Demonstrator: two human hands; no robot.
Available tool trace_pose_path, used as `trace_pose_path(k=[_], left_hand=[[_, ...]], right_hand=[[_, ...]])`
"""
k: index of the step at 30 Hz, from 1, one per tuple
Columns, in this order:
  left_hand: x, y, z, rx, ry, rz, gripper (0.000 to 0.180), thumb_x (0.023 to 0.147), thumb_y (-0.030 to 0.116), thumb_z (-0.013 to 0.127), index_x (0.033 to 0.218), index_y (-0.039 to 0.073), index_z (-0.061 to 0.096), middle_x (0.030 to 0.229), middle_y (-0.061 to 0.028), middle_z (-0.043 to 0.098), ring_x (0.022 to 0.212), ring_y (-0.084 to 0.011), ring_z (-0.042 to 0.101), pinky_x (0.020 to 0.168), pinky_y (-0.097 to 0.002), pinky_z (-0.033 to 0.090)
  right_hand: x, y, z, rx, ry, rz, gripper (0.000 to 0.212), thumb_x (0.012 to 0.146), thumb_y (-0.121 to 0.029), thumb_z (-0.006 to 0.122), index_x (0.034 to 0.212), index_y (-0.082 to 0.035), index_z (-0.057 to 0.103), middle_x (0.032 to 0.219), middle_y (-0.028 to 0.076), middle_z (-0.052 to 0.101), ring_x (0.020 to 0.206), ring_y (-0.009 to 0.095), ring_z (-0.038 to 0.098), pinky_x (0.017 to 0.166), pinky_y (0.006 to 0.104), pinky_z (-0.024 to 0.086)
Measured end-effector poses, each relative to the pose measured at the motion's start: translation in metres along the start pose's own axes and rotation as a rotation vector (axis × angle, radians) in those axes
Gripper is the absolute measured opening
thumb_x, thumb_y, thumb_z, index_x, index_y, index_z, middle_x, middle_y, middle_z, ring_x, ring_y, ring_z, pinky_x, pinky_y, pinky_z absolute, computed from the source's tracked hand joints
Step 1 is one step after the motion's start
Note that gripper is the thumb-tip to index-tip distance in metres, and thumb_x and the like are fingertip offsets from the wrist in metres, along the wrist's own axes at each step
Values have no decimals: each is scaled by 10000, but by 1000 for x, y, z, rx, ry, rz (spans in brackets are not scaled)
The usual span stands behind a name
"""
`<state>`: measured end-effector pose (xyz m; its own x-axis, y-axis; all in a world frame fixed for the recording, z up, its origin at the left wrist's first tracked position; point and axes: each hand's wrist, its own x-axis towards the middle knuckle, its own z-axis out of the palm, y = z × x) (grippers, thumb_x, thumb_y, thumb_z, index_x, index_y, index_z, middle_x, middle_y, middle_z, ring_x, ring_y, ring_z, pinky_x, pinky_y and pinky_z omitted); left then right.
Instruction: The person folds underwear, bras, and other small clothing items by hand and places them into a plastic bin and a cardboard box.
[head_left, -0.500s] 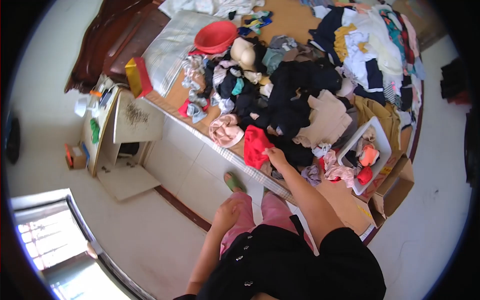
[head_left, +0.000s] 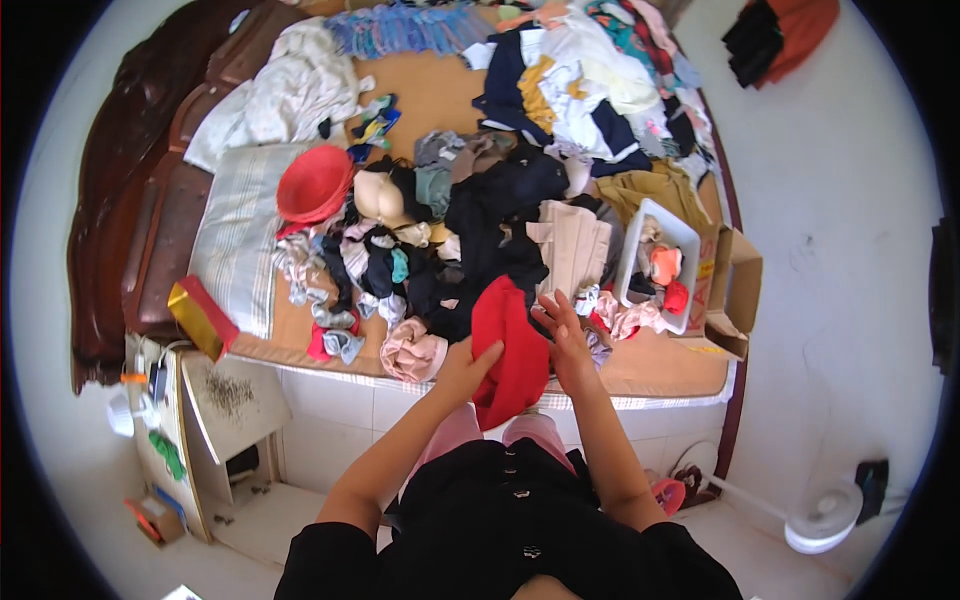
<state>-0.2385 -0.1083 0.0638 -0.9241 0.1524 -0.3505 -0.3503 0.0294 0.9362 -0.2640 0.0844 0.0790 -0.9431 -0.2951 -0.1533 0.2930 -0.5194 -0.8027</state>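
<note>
A red cloth garment (head_left: 512, 350) hangs in front of me at the near edge of the bed. My left hand (head_left: 468, 370) grips its left side, thumb lying over the fabric. Beside its right edge is my right hand (head_left: 568, 348), fingers raised and spread, with nothing seen in them. Past the garment lies a heap of dark clothes (head_left: 490, 215). A pink satin piece (head_left: 413, 350) rests left of my left hand, and a beige garment (head_left: 572, 240) lies beyond my right hand.
A white plastic bin (head_left: 688, 245) with small garments stands at the right, against an open cardboard box (head_left: 738, 285). On the left are a red basin (head_left: 314, 184), a pillow (head_left: 240, 220) and a cabinet with its door ajar (head_left: 235, 400). A standing fan (head_left: 822, 515) is at lower right.
The red garment has been lifted off the bed edge and now hangs unfolded. My left hand has come up to grip it; my right hand has let go. The view has turned.
</note>
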Motion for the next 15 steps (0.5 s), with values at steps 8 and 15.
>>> trace_pose_path(k=[8,15], left_hand=[[25,29,7,-1071,-306,-191,446,918,272,496,1299,58,406,1264,-91,513,1115,-249,523,981,-404,389],[25,60,8,-1129,-339,-152,499,875,278,535,1308,62,409,1296,-79,490,1187,-245,458,993,-397,340]], right_hand=[[-39,25,26,-498,254,62,609,806,-146,678,1315,-3,375,1185,101,539,1096,170,505,946,304,400],[-38,-36,-24,381,342,25,352,943,-288,463,1159,-17,529,1129,131,594,1015,240,587,879,391,475]])
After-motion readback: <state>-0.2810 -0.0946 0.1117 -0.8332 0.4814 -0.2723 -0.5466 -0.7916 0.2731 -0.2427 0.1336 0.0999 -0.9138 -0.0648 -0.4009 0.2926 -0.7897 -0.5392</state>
